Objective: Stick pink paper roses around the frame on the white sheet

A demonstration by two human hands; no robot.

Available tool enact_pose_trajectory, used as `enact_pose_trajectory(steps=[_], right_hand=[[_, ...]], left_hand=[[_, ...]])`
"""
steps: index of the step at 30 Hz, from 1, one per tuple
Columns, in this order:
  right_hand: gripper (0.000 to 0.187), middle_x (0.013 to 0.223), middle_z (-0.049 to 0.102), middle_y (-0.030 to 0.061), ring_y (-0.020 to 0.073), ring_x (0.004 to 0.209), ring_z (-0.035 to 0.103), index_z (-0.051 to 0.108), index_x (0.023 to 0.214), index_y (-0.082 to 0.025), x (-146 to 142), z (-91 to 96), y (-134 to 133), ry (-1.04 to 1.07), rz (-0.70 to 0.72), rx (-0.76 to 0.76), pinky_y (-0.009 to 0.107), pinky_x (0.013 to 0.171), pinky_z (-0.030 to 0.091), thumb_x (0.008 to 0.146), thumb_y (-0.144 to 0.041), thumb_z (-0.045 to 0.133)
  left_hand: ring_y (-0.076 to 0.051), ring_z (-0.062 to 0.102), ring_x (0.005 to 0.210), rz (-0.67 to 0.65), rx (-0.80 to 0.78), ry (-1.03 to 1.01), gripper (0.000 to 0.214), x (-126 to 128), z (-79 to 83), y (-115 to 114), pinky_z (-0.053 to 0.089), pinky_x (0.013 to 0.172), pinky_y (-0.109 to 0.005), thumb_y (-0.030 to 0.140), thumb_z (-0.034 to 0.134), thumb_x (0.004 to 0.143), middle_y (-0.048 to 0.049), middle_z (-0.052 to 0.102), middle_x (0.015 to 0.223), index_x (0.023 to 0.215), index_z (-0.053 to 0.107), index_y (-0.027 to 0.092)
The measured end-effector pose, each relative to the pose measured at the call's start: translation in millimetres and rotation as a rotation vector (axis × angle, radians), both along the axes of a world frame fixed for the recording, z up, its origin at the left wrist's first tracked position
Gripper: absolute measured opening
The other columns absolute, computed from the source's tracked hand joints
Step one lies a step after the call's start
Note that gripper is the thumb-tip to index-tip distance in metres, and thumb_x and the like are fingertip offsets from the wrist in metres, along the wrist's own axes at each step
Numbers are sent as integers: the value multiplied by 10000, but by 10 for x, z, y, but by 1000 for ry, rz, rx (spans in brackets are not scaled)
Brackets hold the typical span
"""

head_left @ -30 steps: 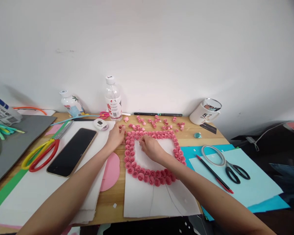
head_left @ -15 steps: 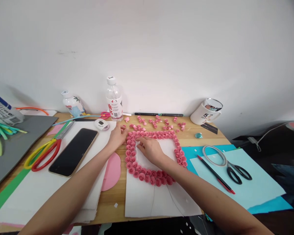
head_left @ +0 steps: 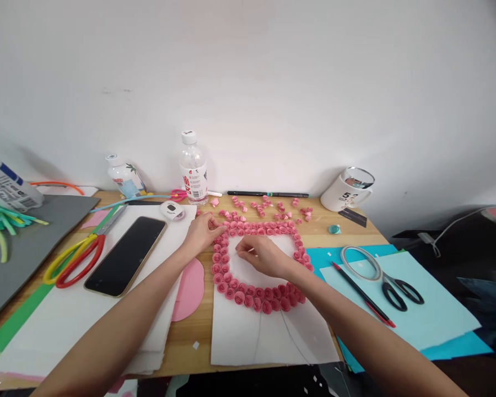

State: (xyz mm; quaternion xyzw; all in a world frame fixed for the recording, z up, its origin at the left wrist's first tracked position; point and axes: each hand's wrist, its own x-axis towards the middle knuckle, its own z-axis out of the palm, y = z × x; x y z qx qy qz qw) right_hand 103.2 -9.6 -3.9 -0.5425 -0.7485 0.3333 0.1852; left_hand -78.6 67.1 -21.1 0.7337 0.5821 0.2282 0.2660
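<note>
Pinching a paper rose at the upper-left corner of the rose ring, left hand may dislodge neighbours; right hand curls inside it, grip indiscernible, forearm liable to sweep the lower row.

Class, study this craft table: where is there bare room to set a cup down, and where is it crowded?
Free: the white sheet below the ring of paper roses; the light blue paper right of the black scissors; the white paper below the phone. Crowded: the back edge, with loose roses, a water bottle and a mug.
</note>
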Motion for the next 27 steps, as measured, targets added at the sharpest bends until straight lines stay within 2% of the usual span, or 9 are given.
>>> enact_pose_trajectory(steps=[6,9,12,15,19,21,23,26,27], right_hand=[[113,1021,685,67,211,1018,616,534,641,-190,152,73,-120,314,81,-215,308,833,474,746,-147,534],[155,988,691,76,220,1066,604,500,658,-192,186,61,-149,502,21,-282,341,857,462,810,-225,513],[176,896,691,72,230,1032,623,521,705,-187,170,-22,-156,582,-74,-262,361,842,470,831,-309,532],[108,889,681,72,213,948,648,566,804,-174,108,-160,-140,533,-154,-158,352,820,491,780,-273,601],[343,907,694,53,174,834,657,603,1019,-183,-4,-260,-112,380,-195,-90,322,771,519,689,-92,628],[275,880,707,45,174,798,656,654,921,-192,-53,-234,-108,263,-158,-54,321,769,512,688,-53,607],[153,845,714,48,179,770,651,671,754,-187,-85,-182,-115,158,-128,-2,319,758,501,720,-64,587],[163,813,717,51,180,755,648,657,677,-179,-87,-108,-137,89,-99,22,293,718,488,754,-79,553],[163,816,718,51,178,755,650,653,683,-176,-76,-90,-145,91,-88,9,282,707,486,756,-78,546]], left_hand=[[-137,507,560,1,104,53,268,9,14,-32,333,563,-253,376,572,778,30,552,577,612,469,192],[-151,522,583,22,186,118,195,11,70,-45,323,568,-257,332,532,810,14,577,615,679,509,189],[-159,541,614,44,268,153,169,13,189,-78,332,585,-257,316,497,837,2,602,656,739,540,186],[-157,557,635,32,300,184,185,-26,340,-169,353,604,-255,316,468,859,-2,624,693,755,552,188],[-190,597,768,39,313,340,162,-229,522,-367,408,680,-277,292,456,865,-40,643,852,869,576,182],[-239,594,906,119,299,482,200,-406,594,-454,432,758,-318,252,460,847,-89,626,979,979,583,164],[-320,542,1046,219,268,643,348,-616,637,-501,428,846,-393,277,513,814,-156,589,1082,1128,547,128],[-415,452,1163,342,161,740,621,-925,615,-487,398,900,-508,384,552,788,-237,498,1244,1323,393,111],[-431,435,1181,340,105,738,688,-1006,587,-465,397,895,-527,415,554,781,-254,472,1276,1363,337,118]])
